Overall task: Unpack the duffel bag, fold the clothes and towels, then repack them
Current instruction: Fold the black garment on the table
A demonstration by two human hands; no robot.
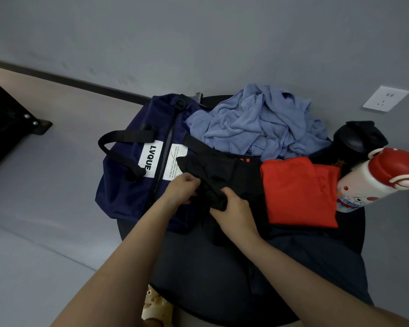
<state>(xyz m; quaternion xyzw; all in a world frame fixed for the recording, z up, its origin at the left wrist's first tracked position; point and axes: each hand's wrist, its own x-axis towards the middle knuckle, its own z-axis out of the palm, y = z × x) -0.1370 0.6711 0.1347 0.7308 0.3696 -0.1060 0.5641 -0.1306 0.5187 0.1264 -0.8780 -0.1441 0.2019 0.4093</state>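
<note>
A navy duffel bag point(125, 185) with a white LVQUE label lies on the left side of a round black table point(354, 234). A crumpled black garment point(208, 171) lies between the bag and a folded red garment point(298, 192). My left hand point(182, 188) grips the black garment's left part, and my right hand point(234, 208) grips its lower bunched edge. Behind them sits a crumpled blue towel point(257, 123) in a heap.
A white bottle with a red cap point(378, 180) and a black bottle point(357, 138) stand at the table's right edge. A grey wall with a white socket point(385, 98) is behind. My dark-clothed lap and a patterned slipper point(151, 303) are below.
</note>
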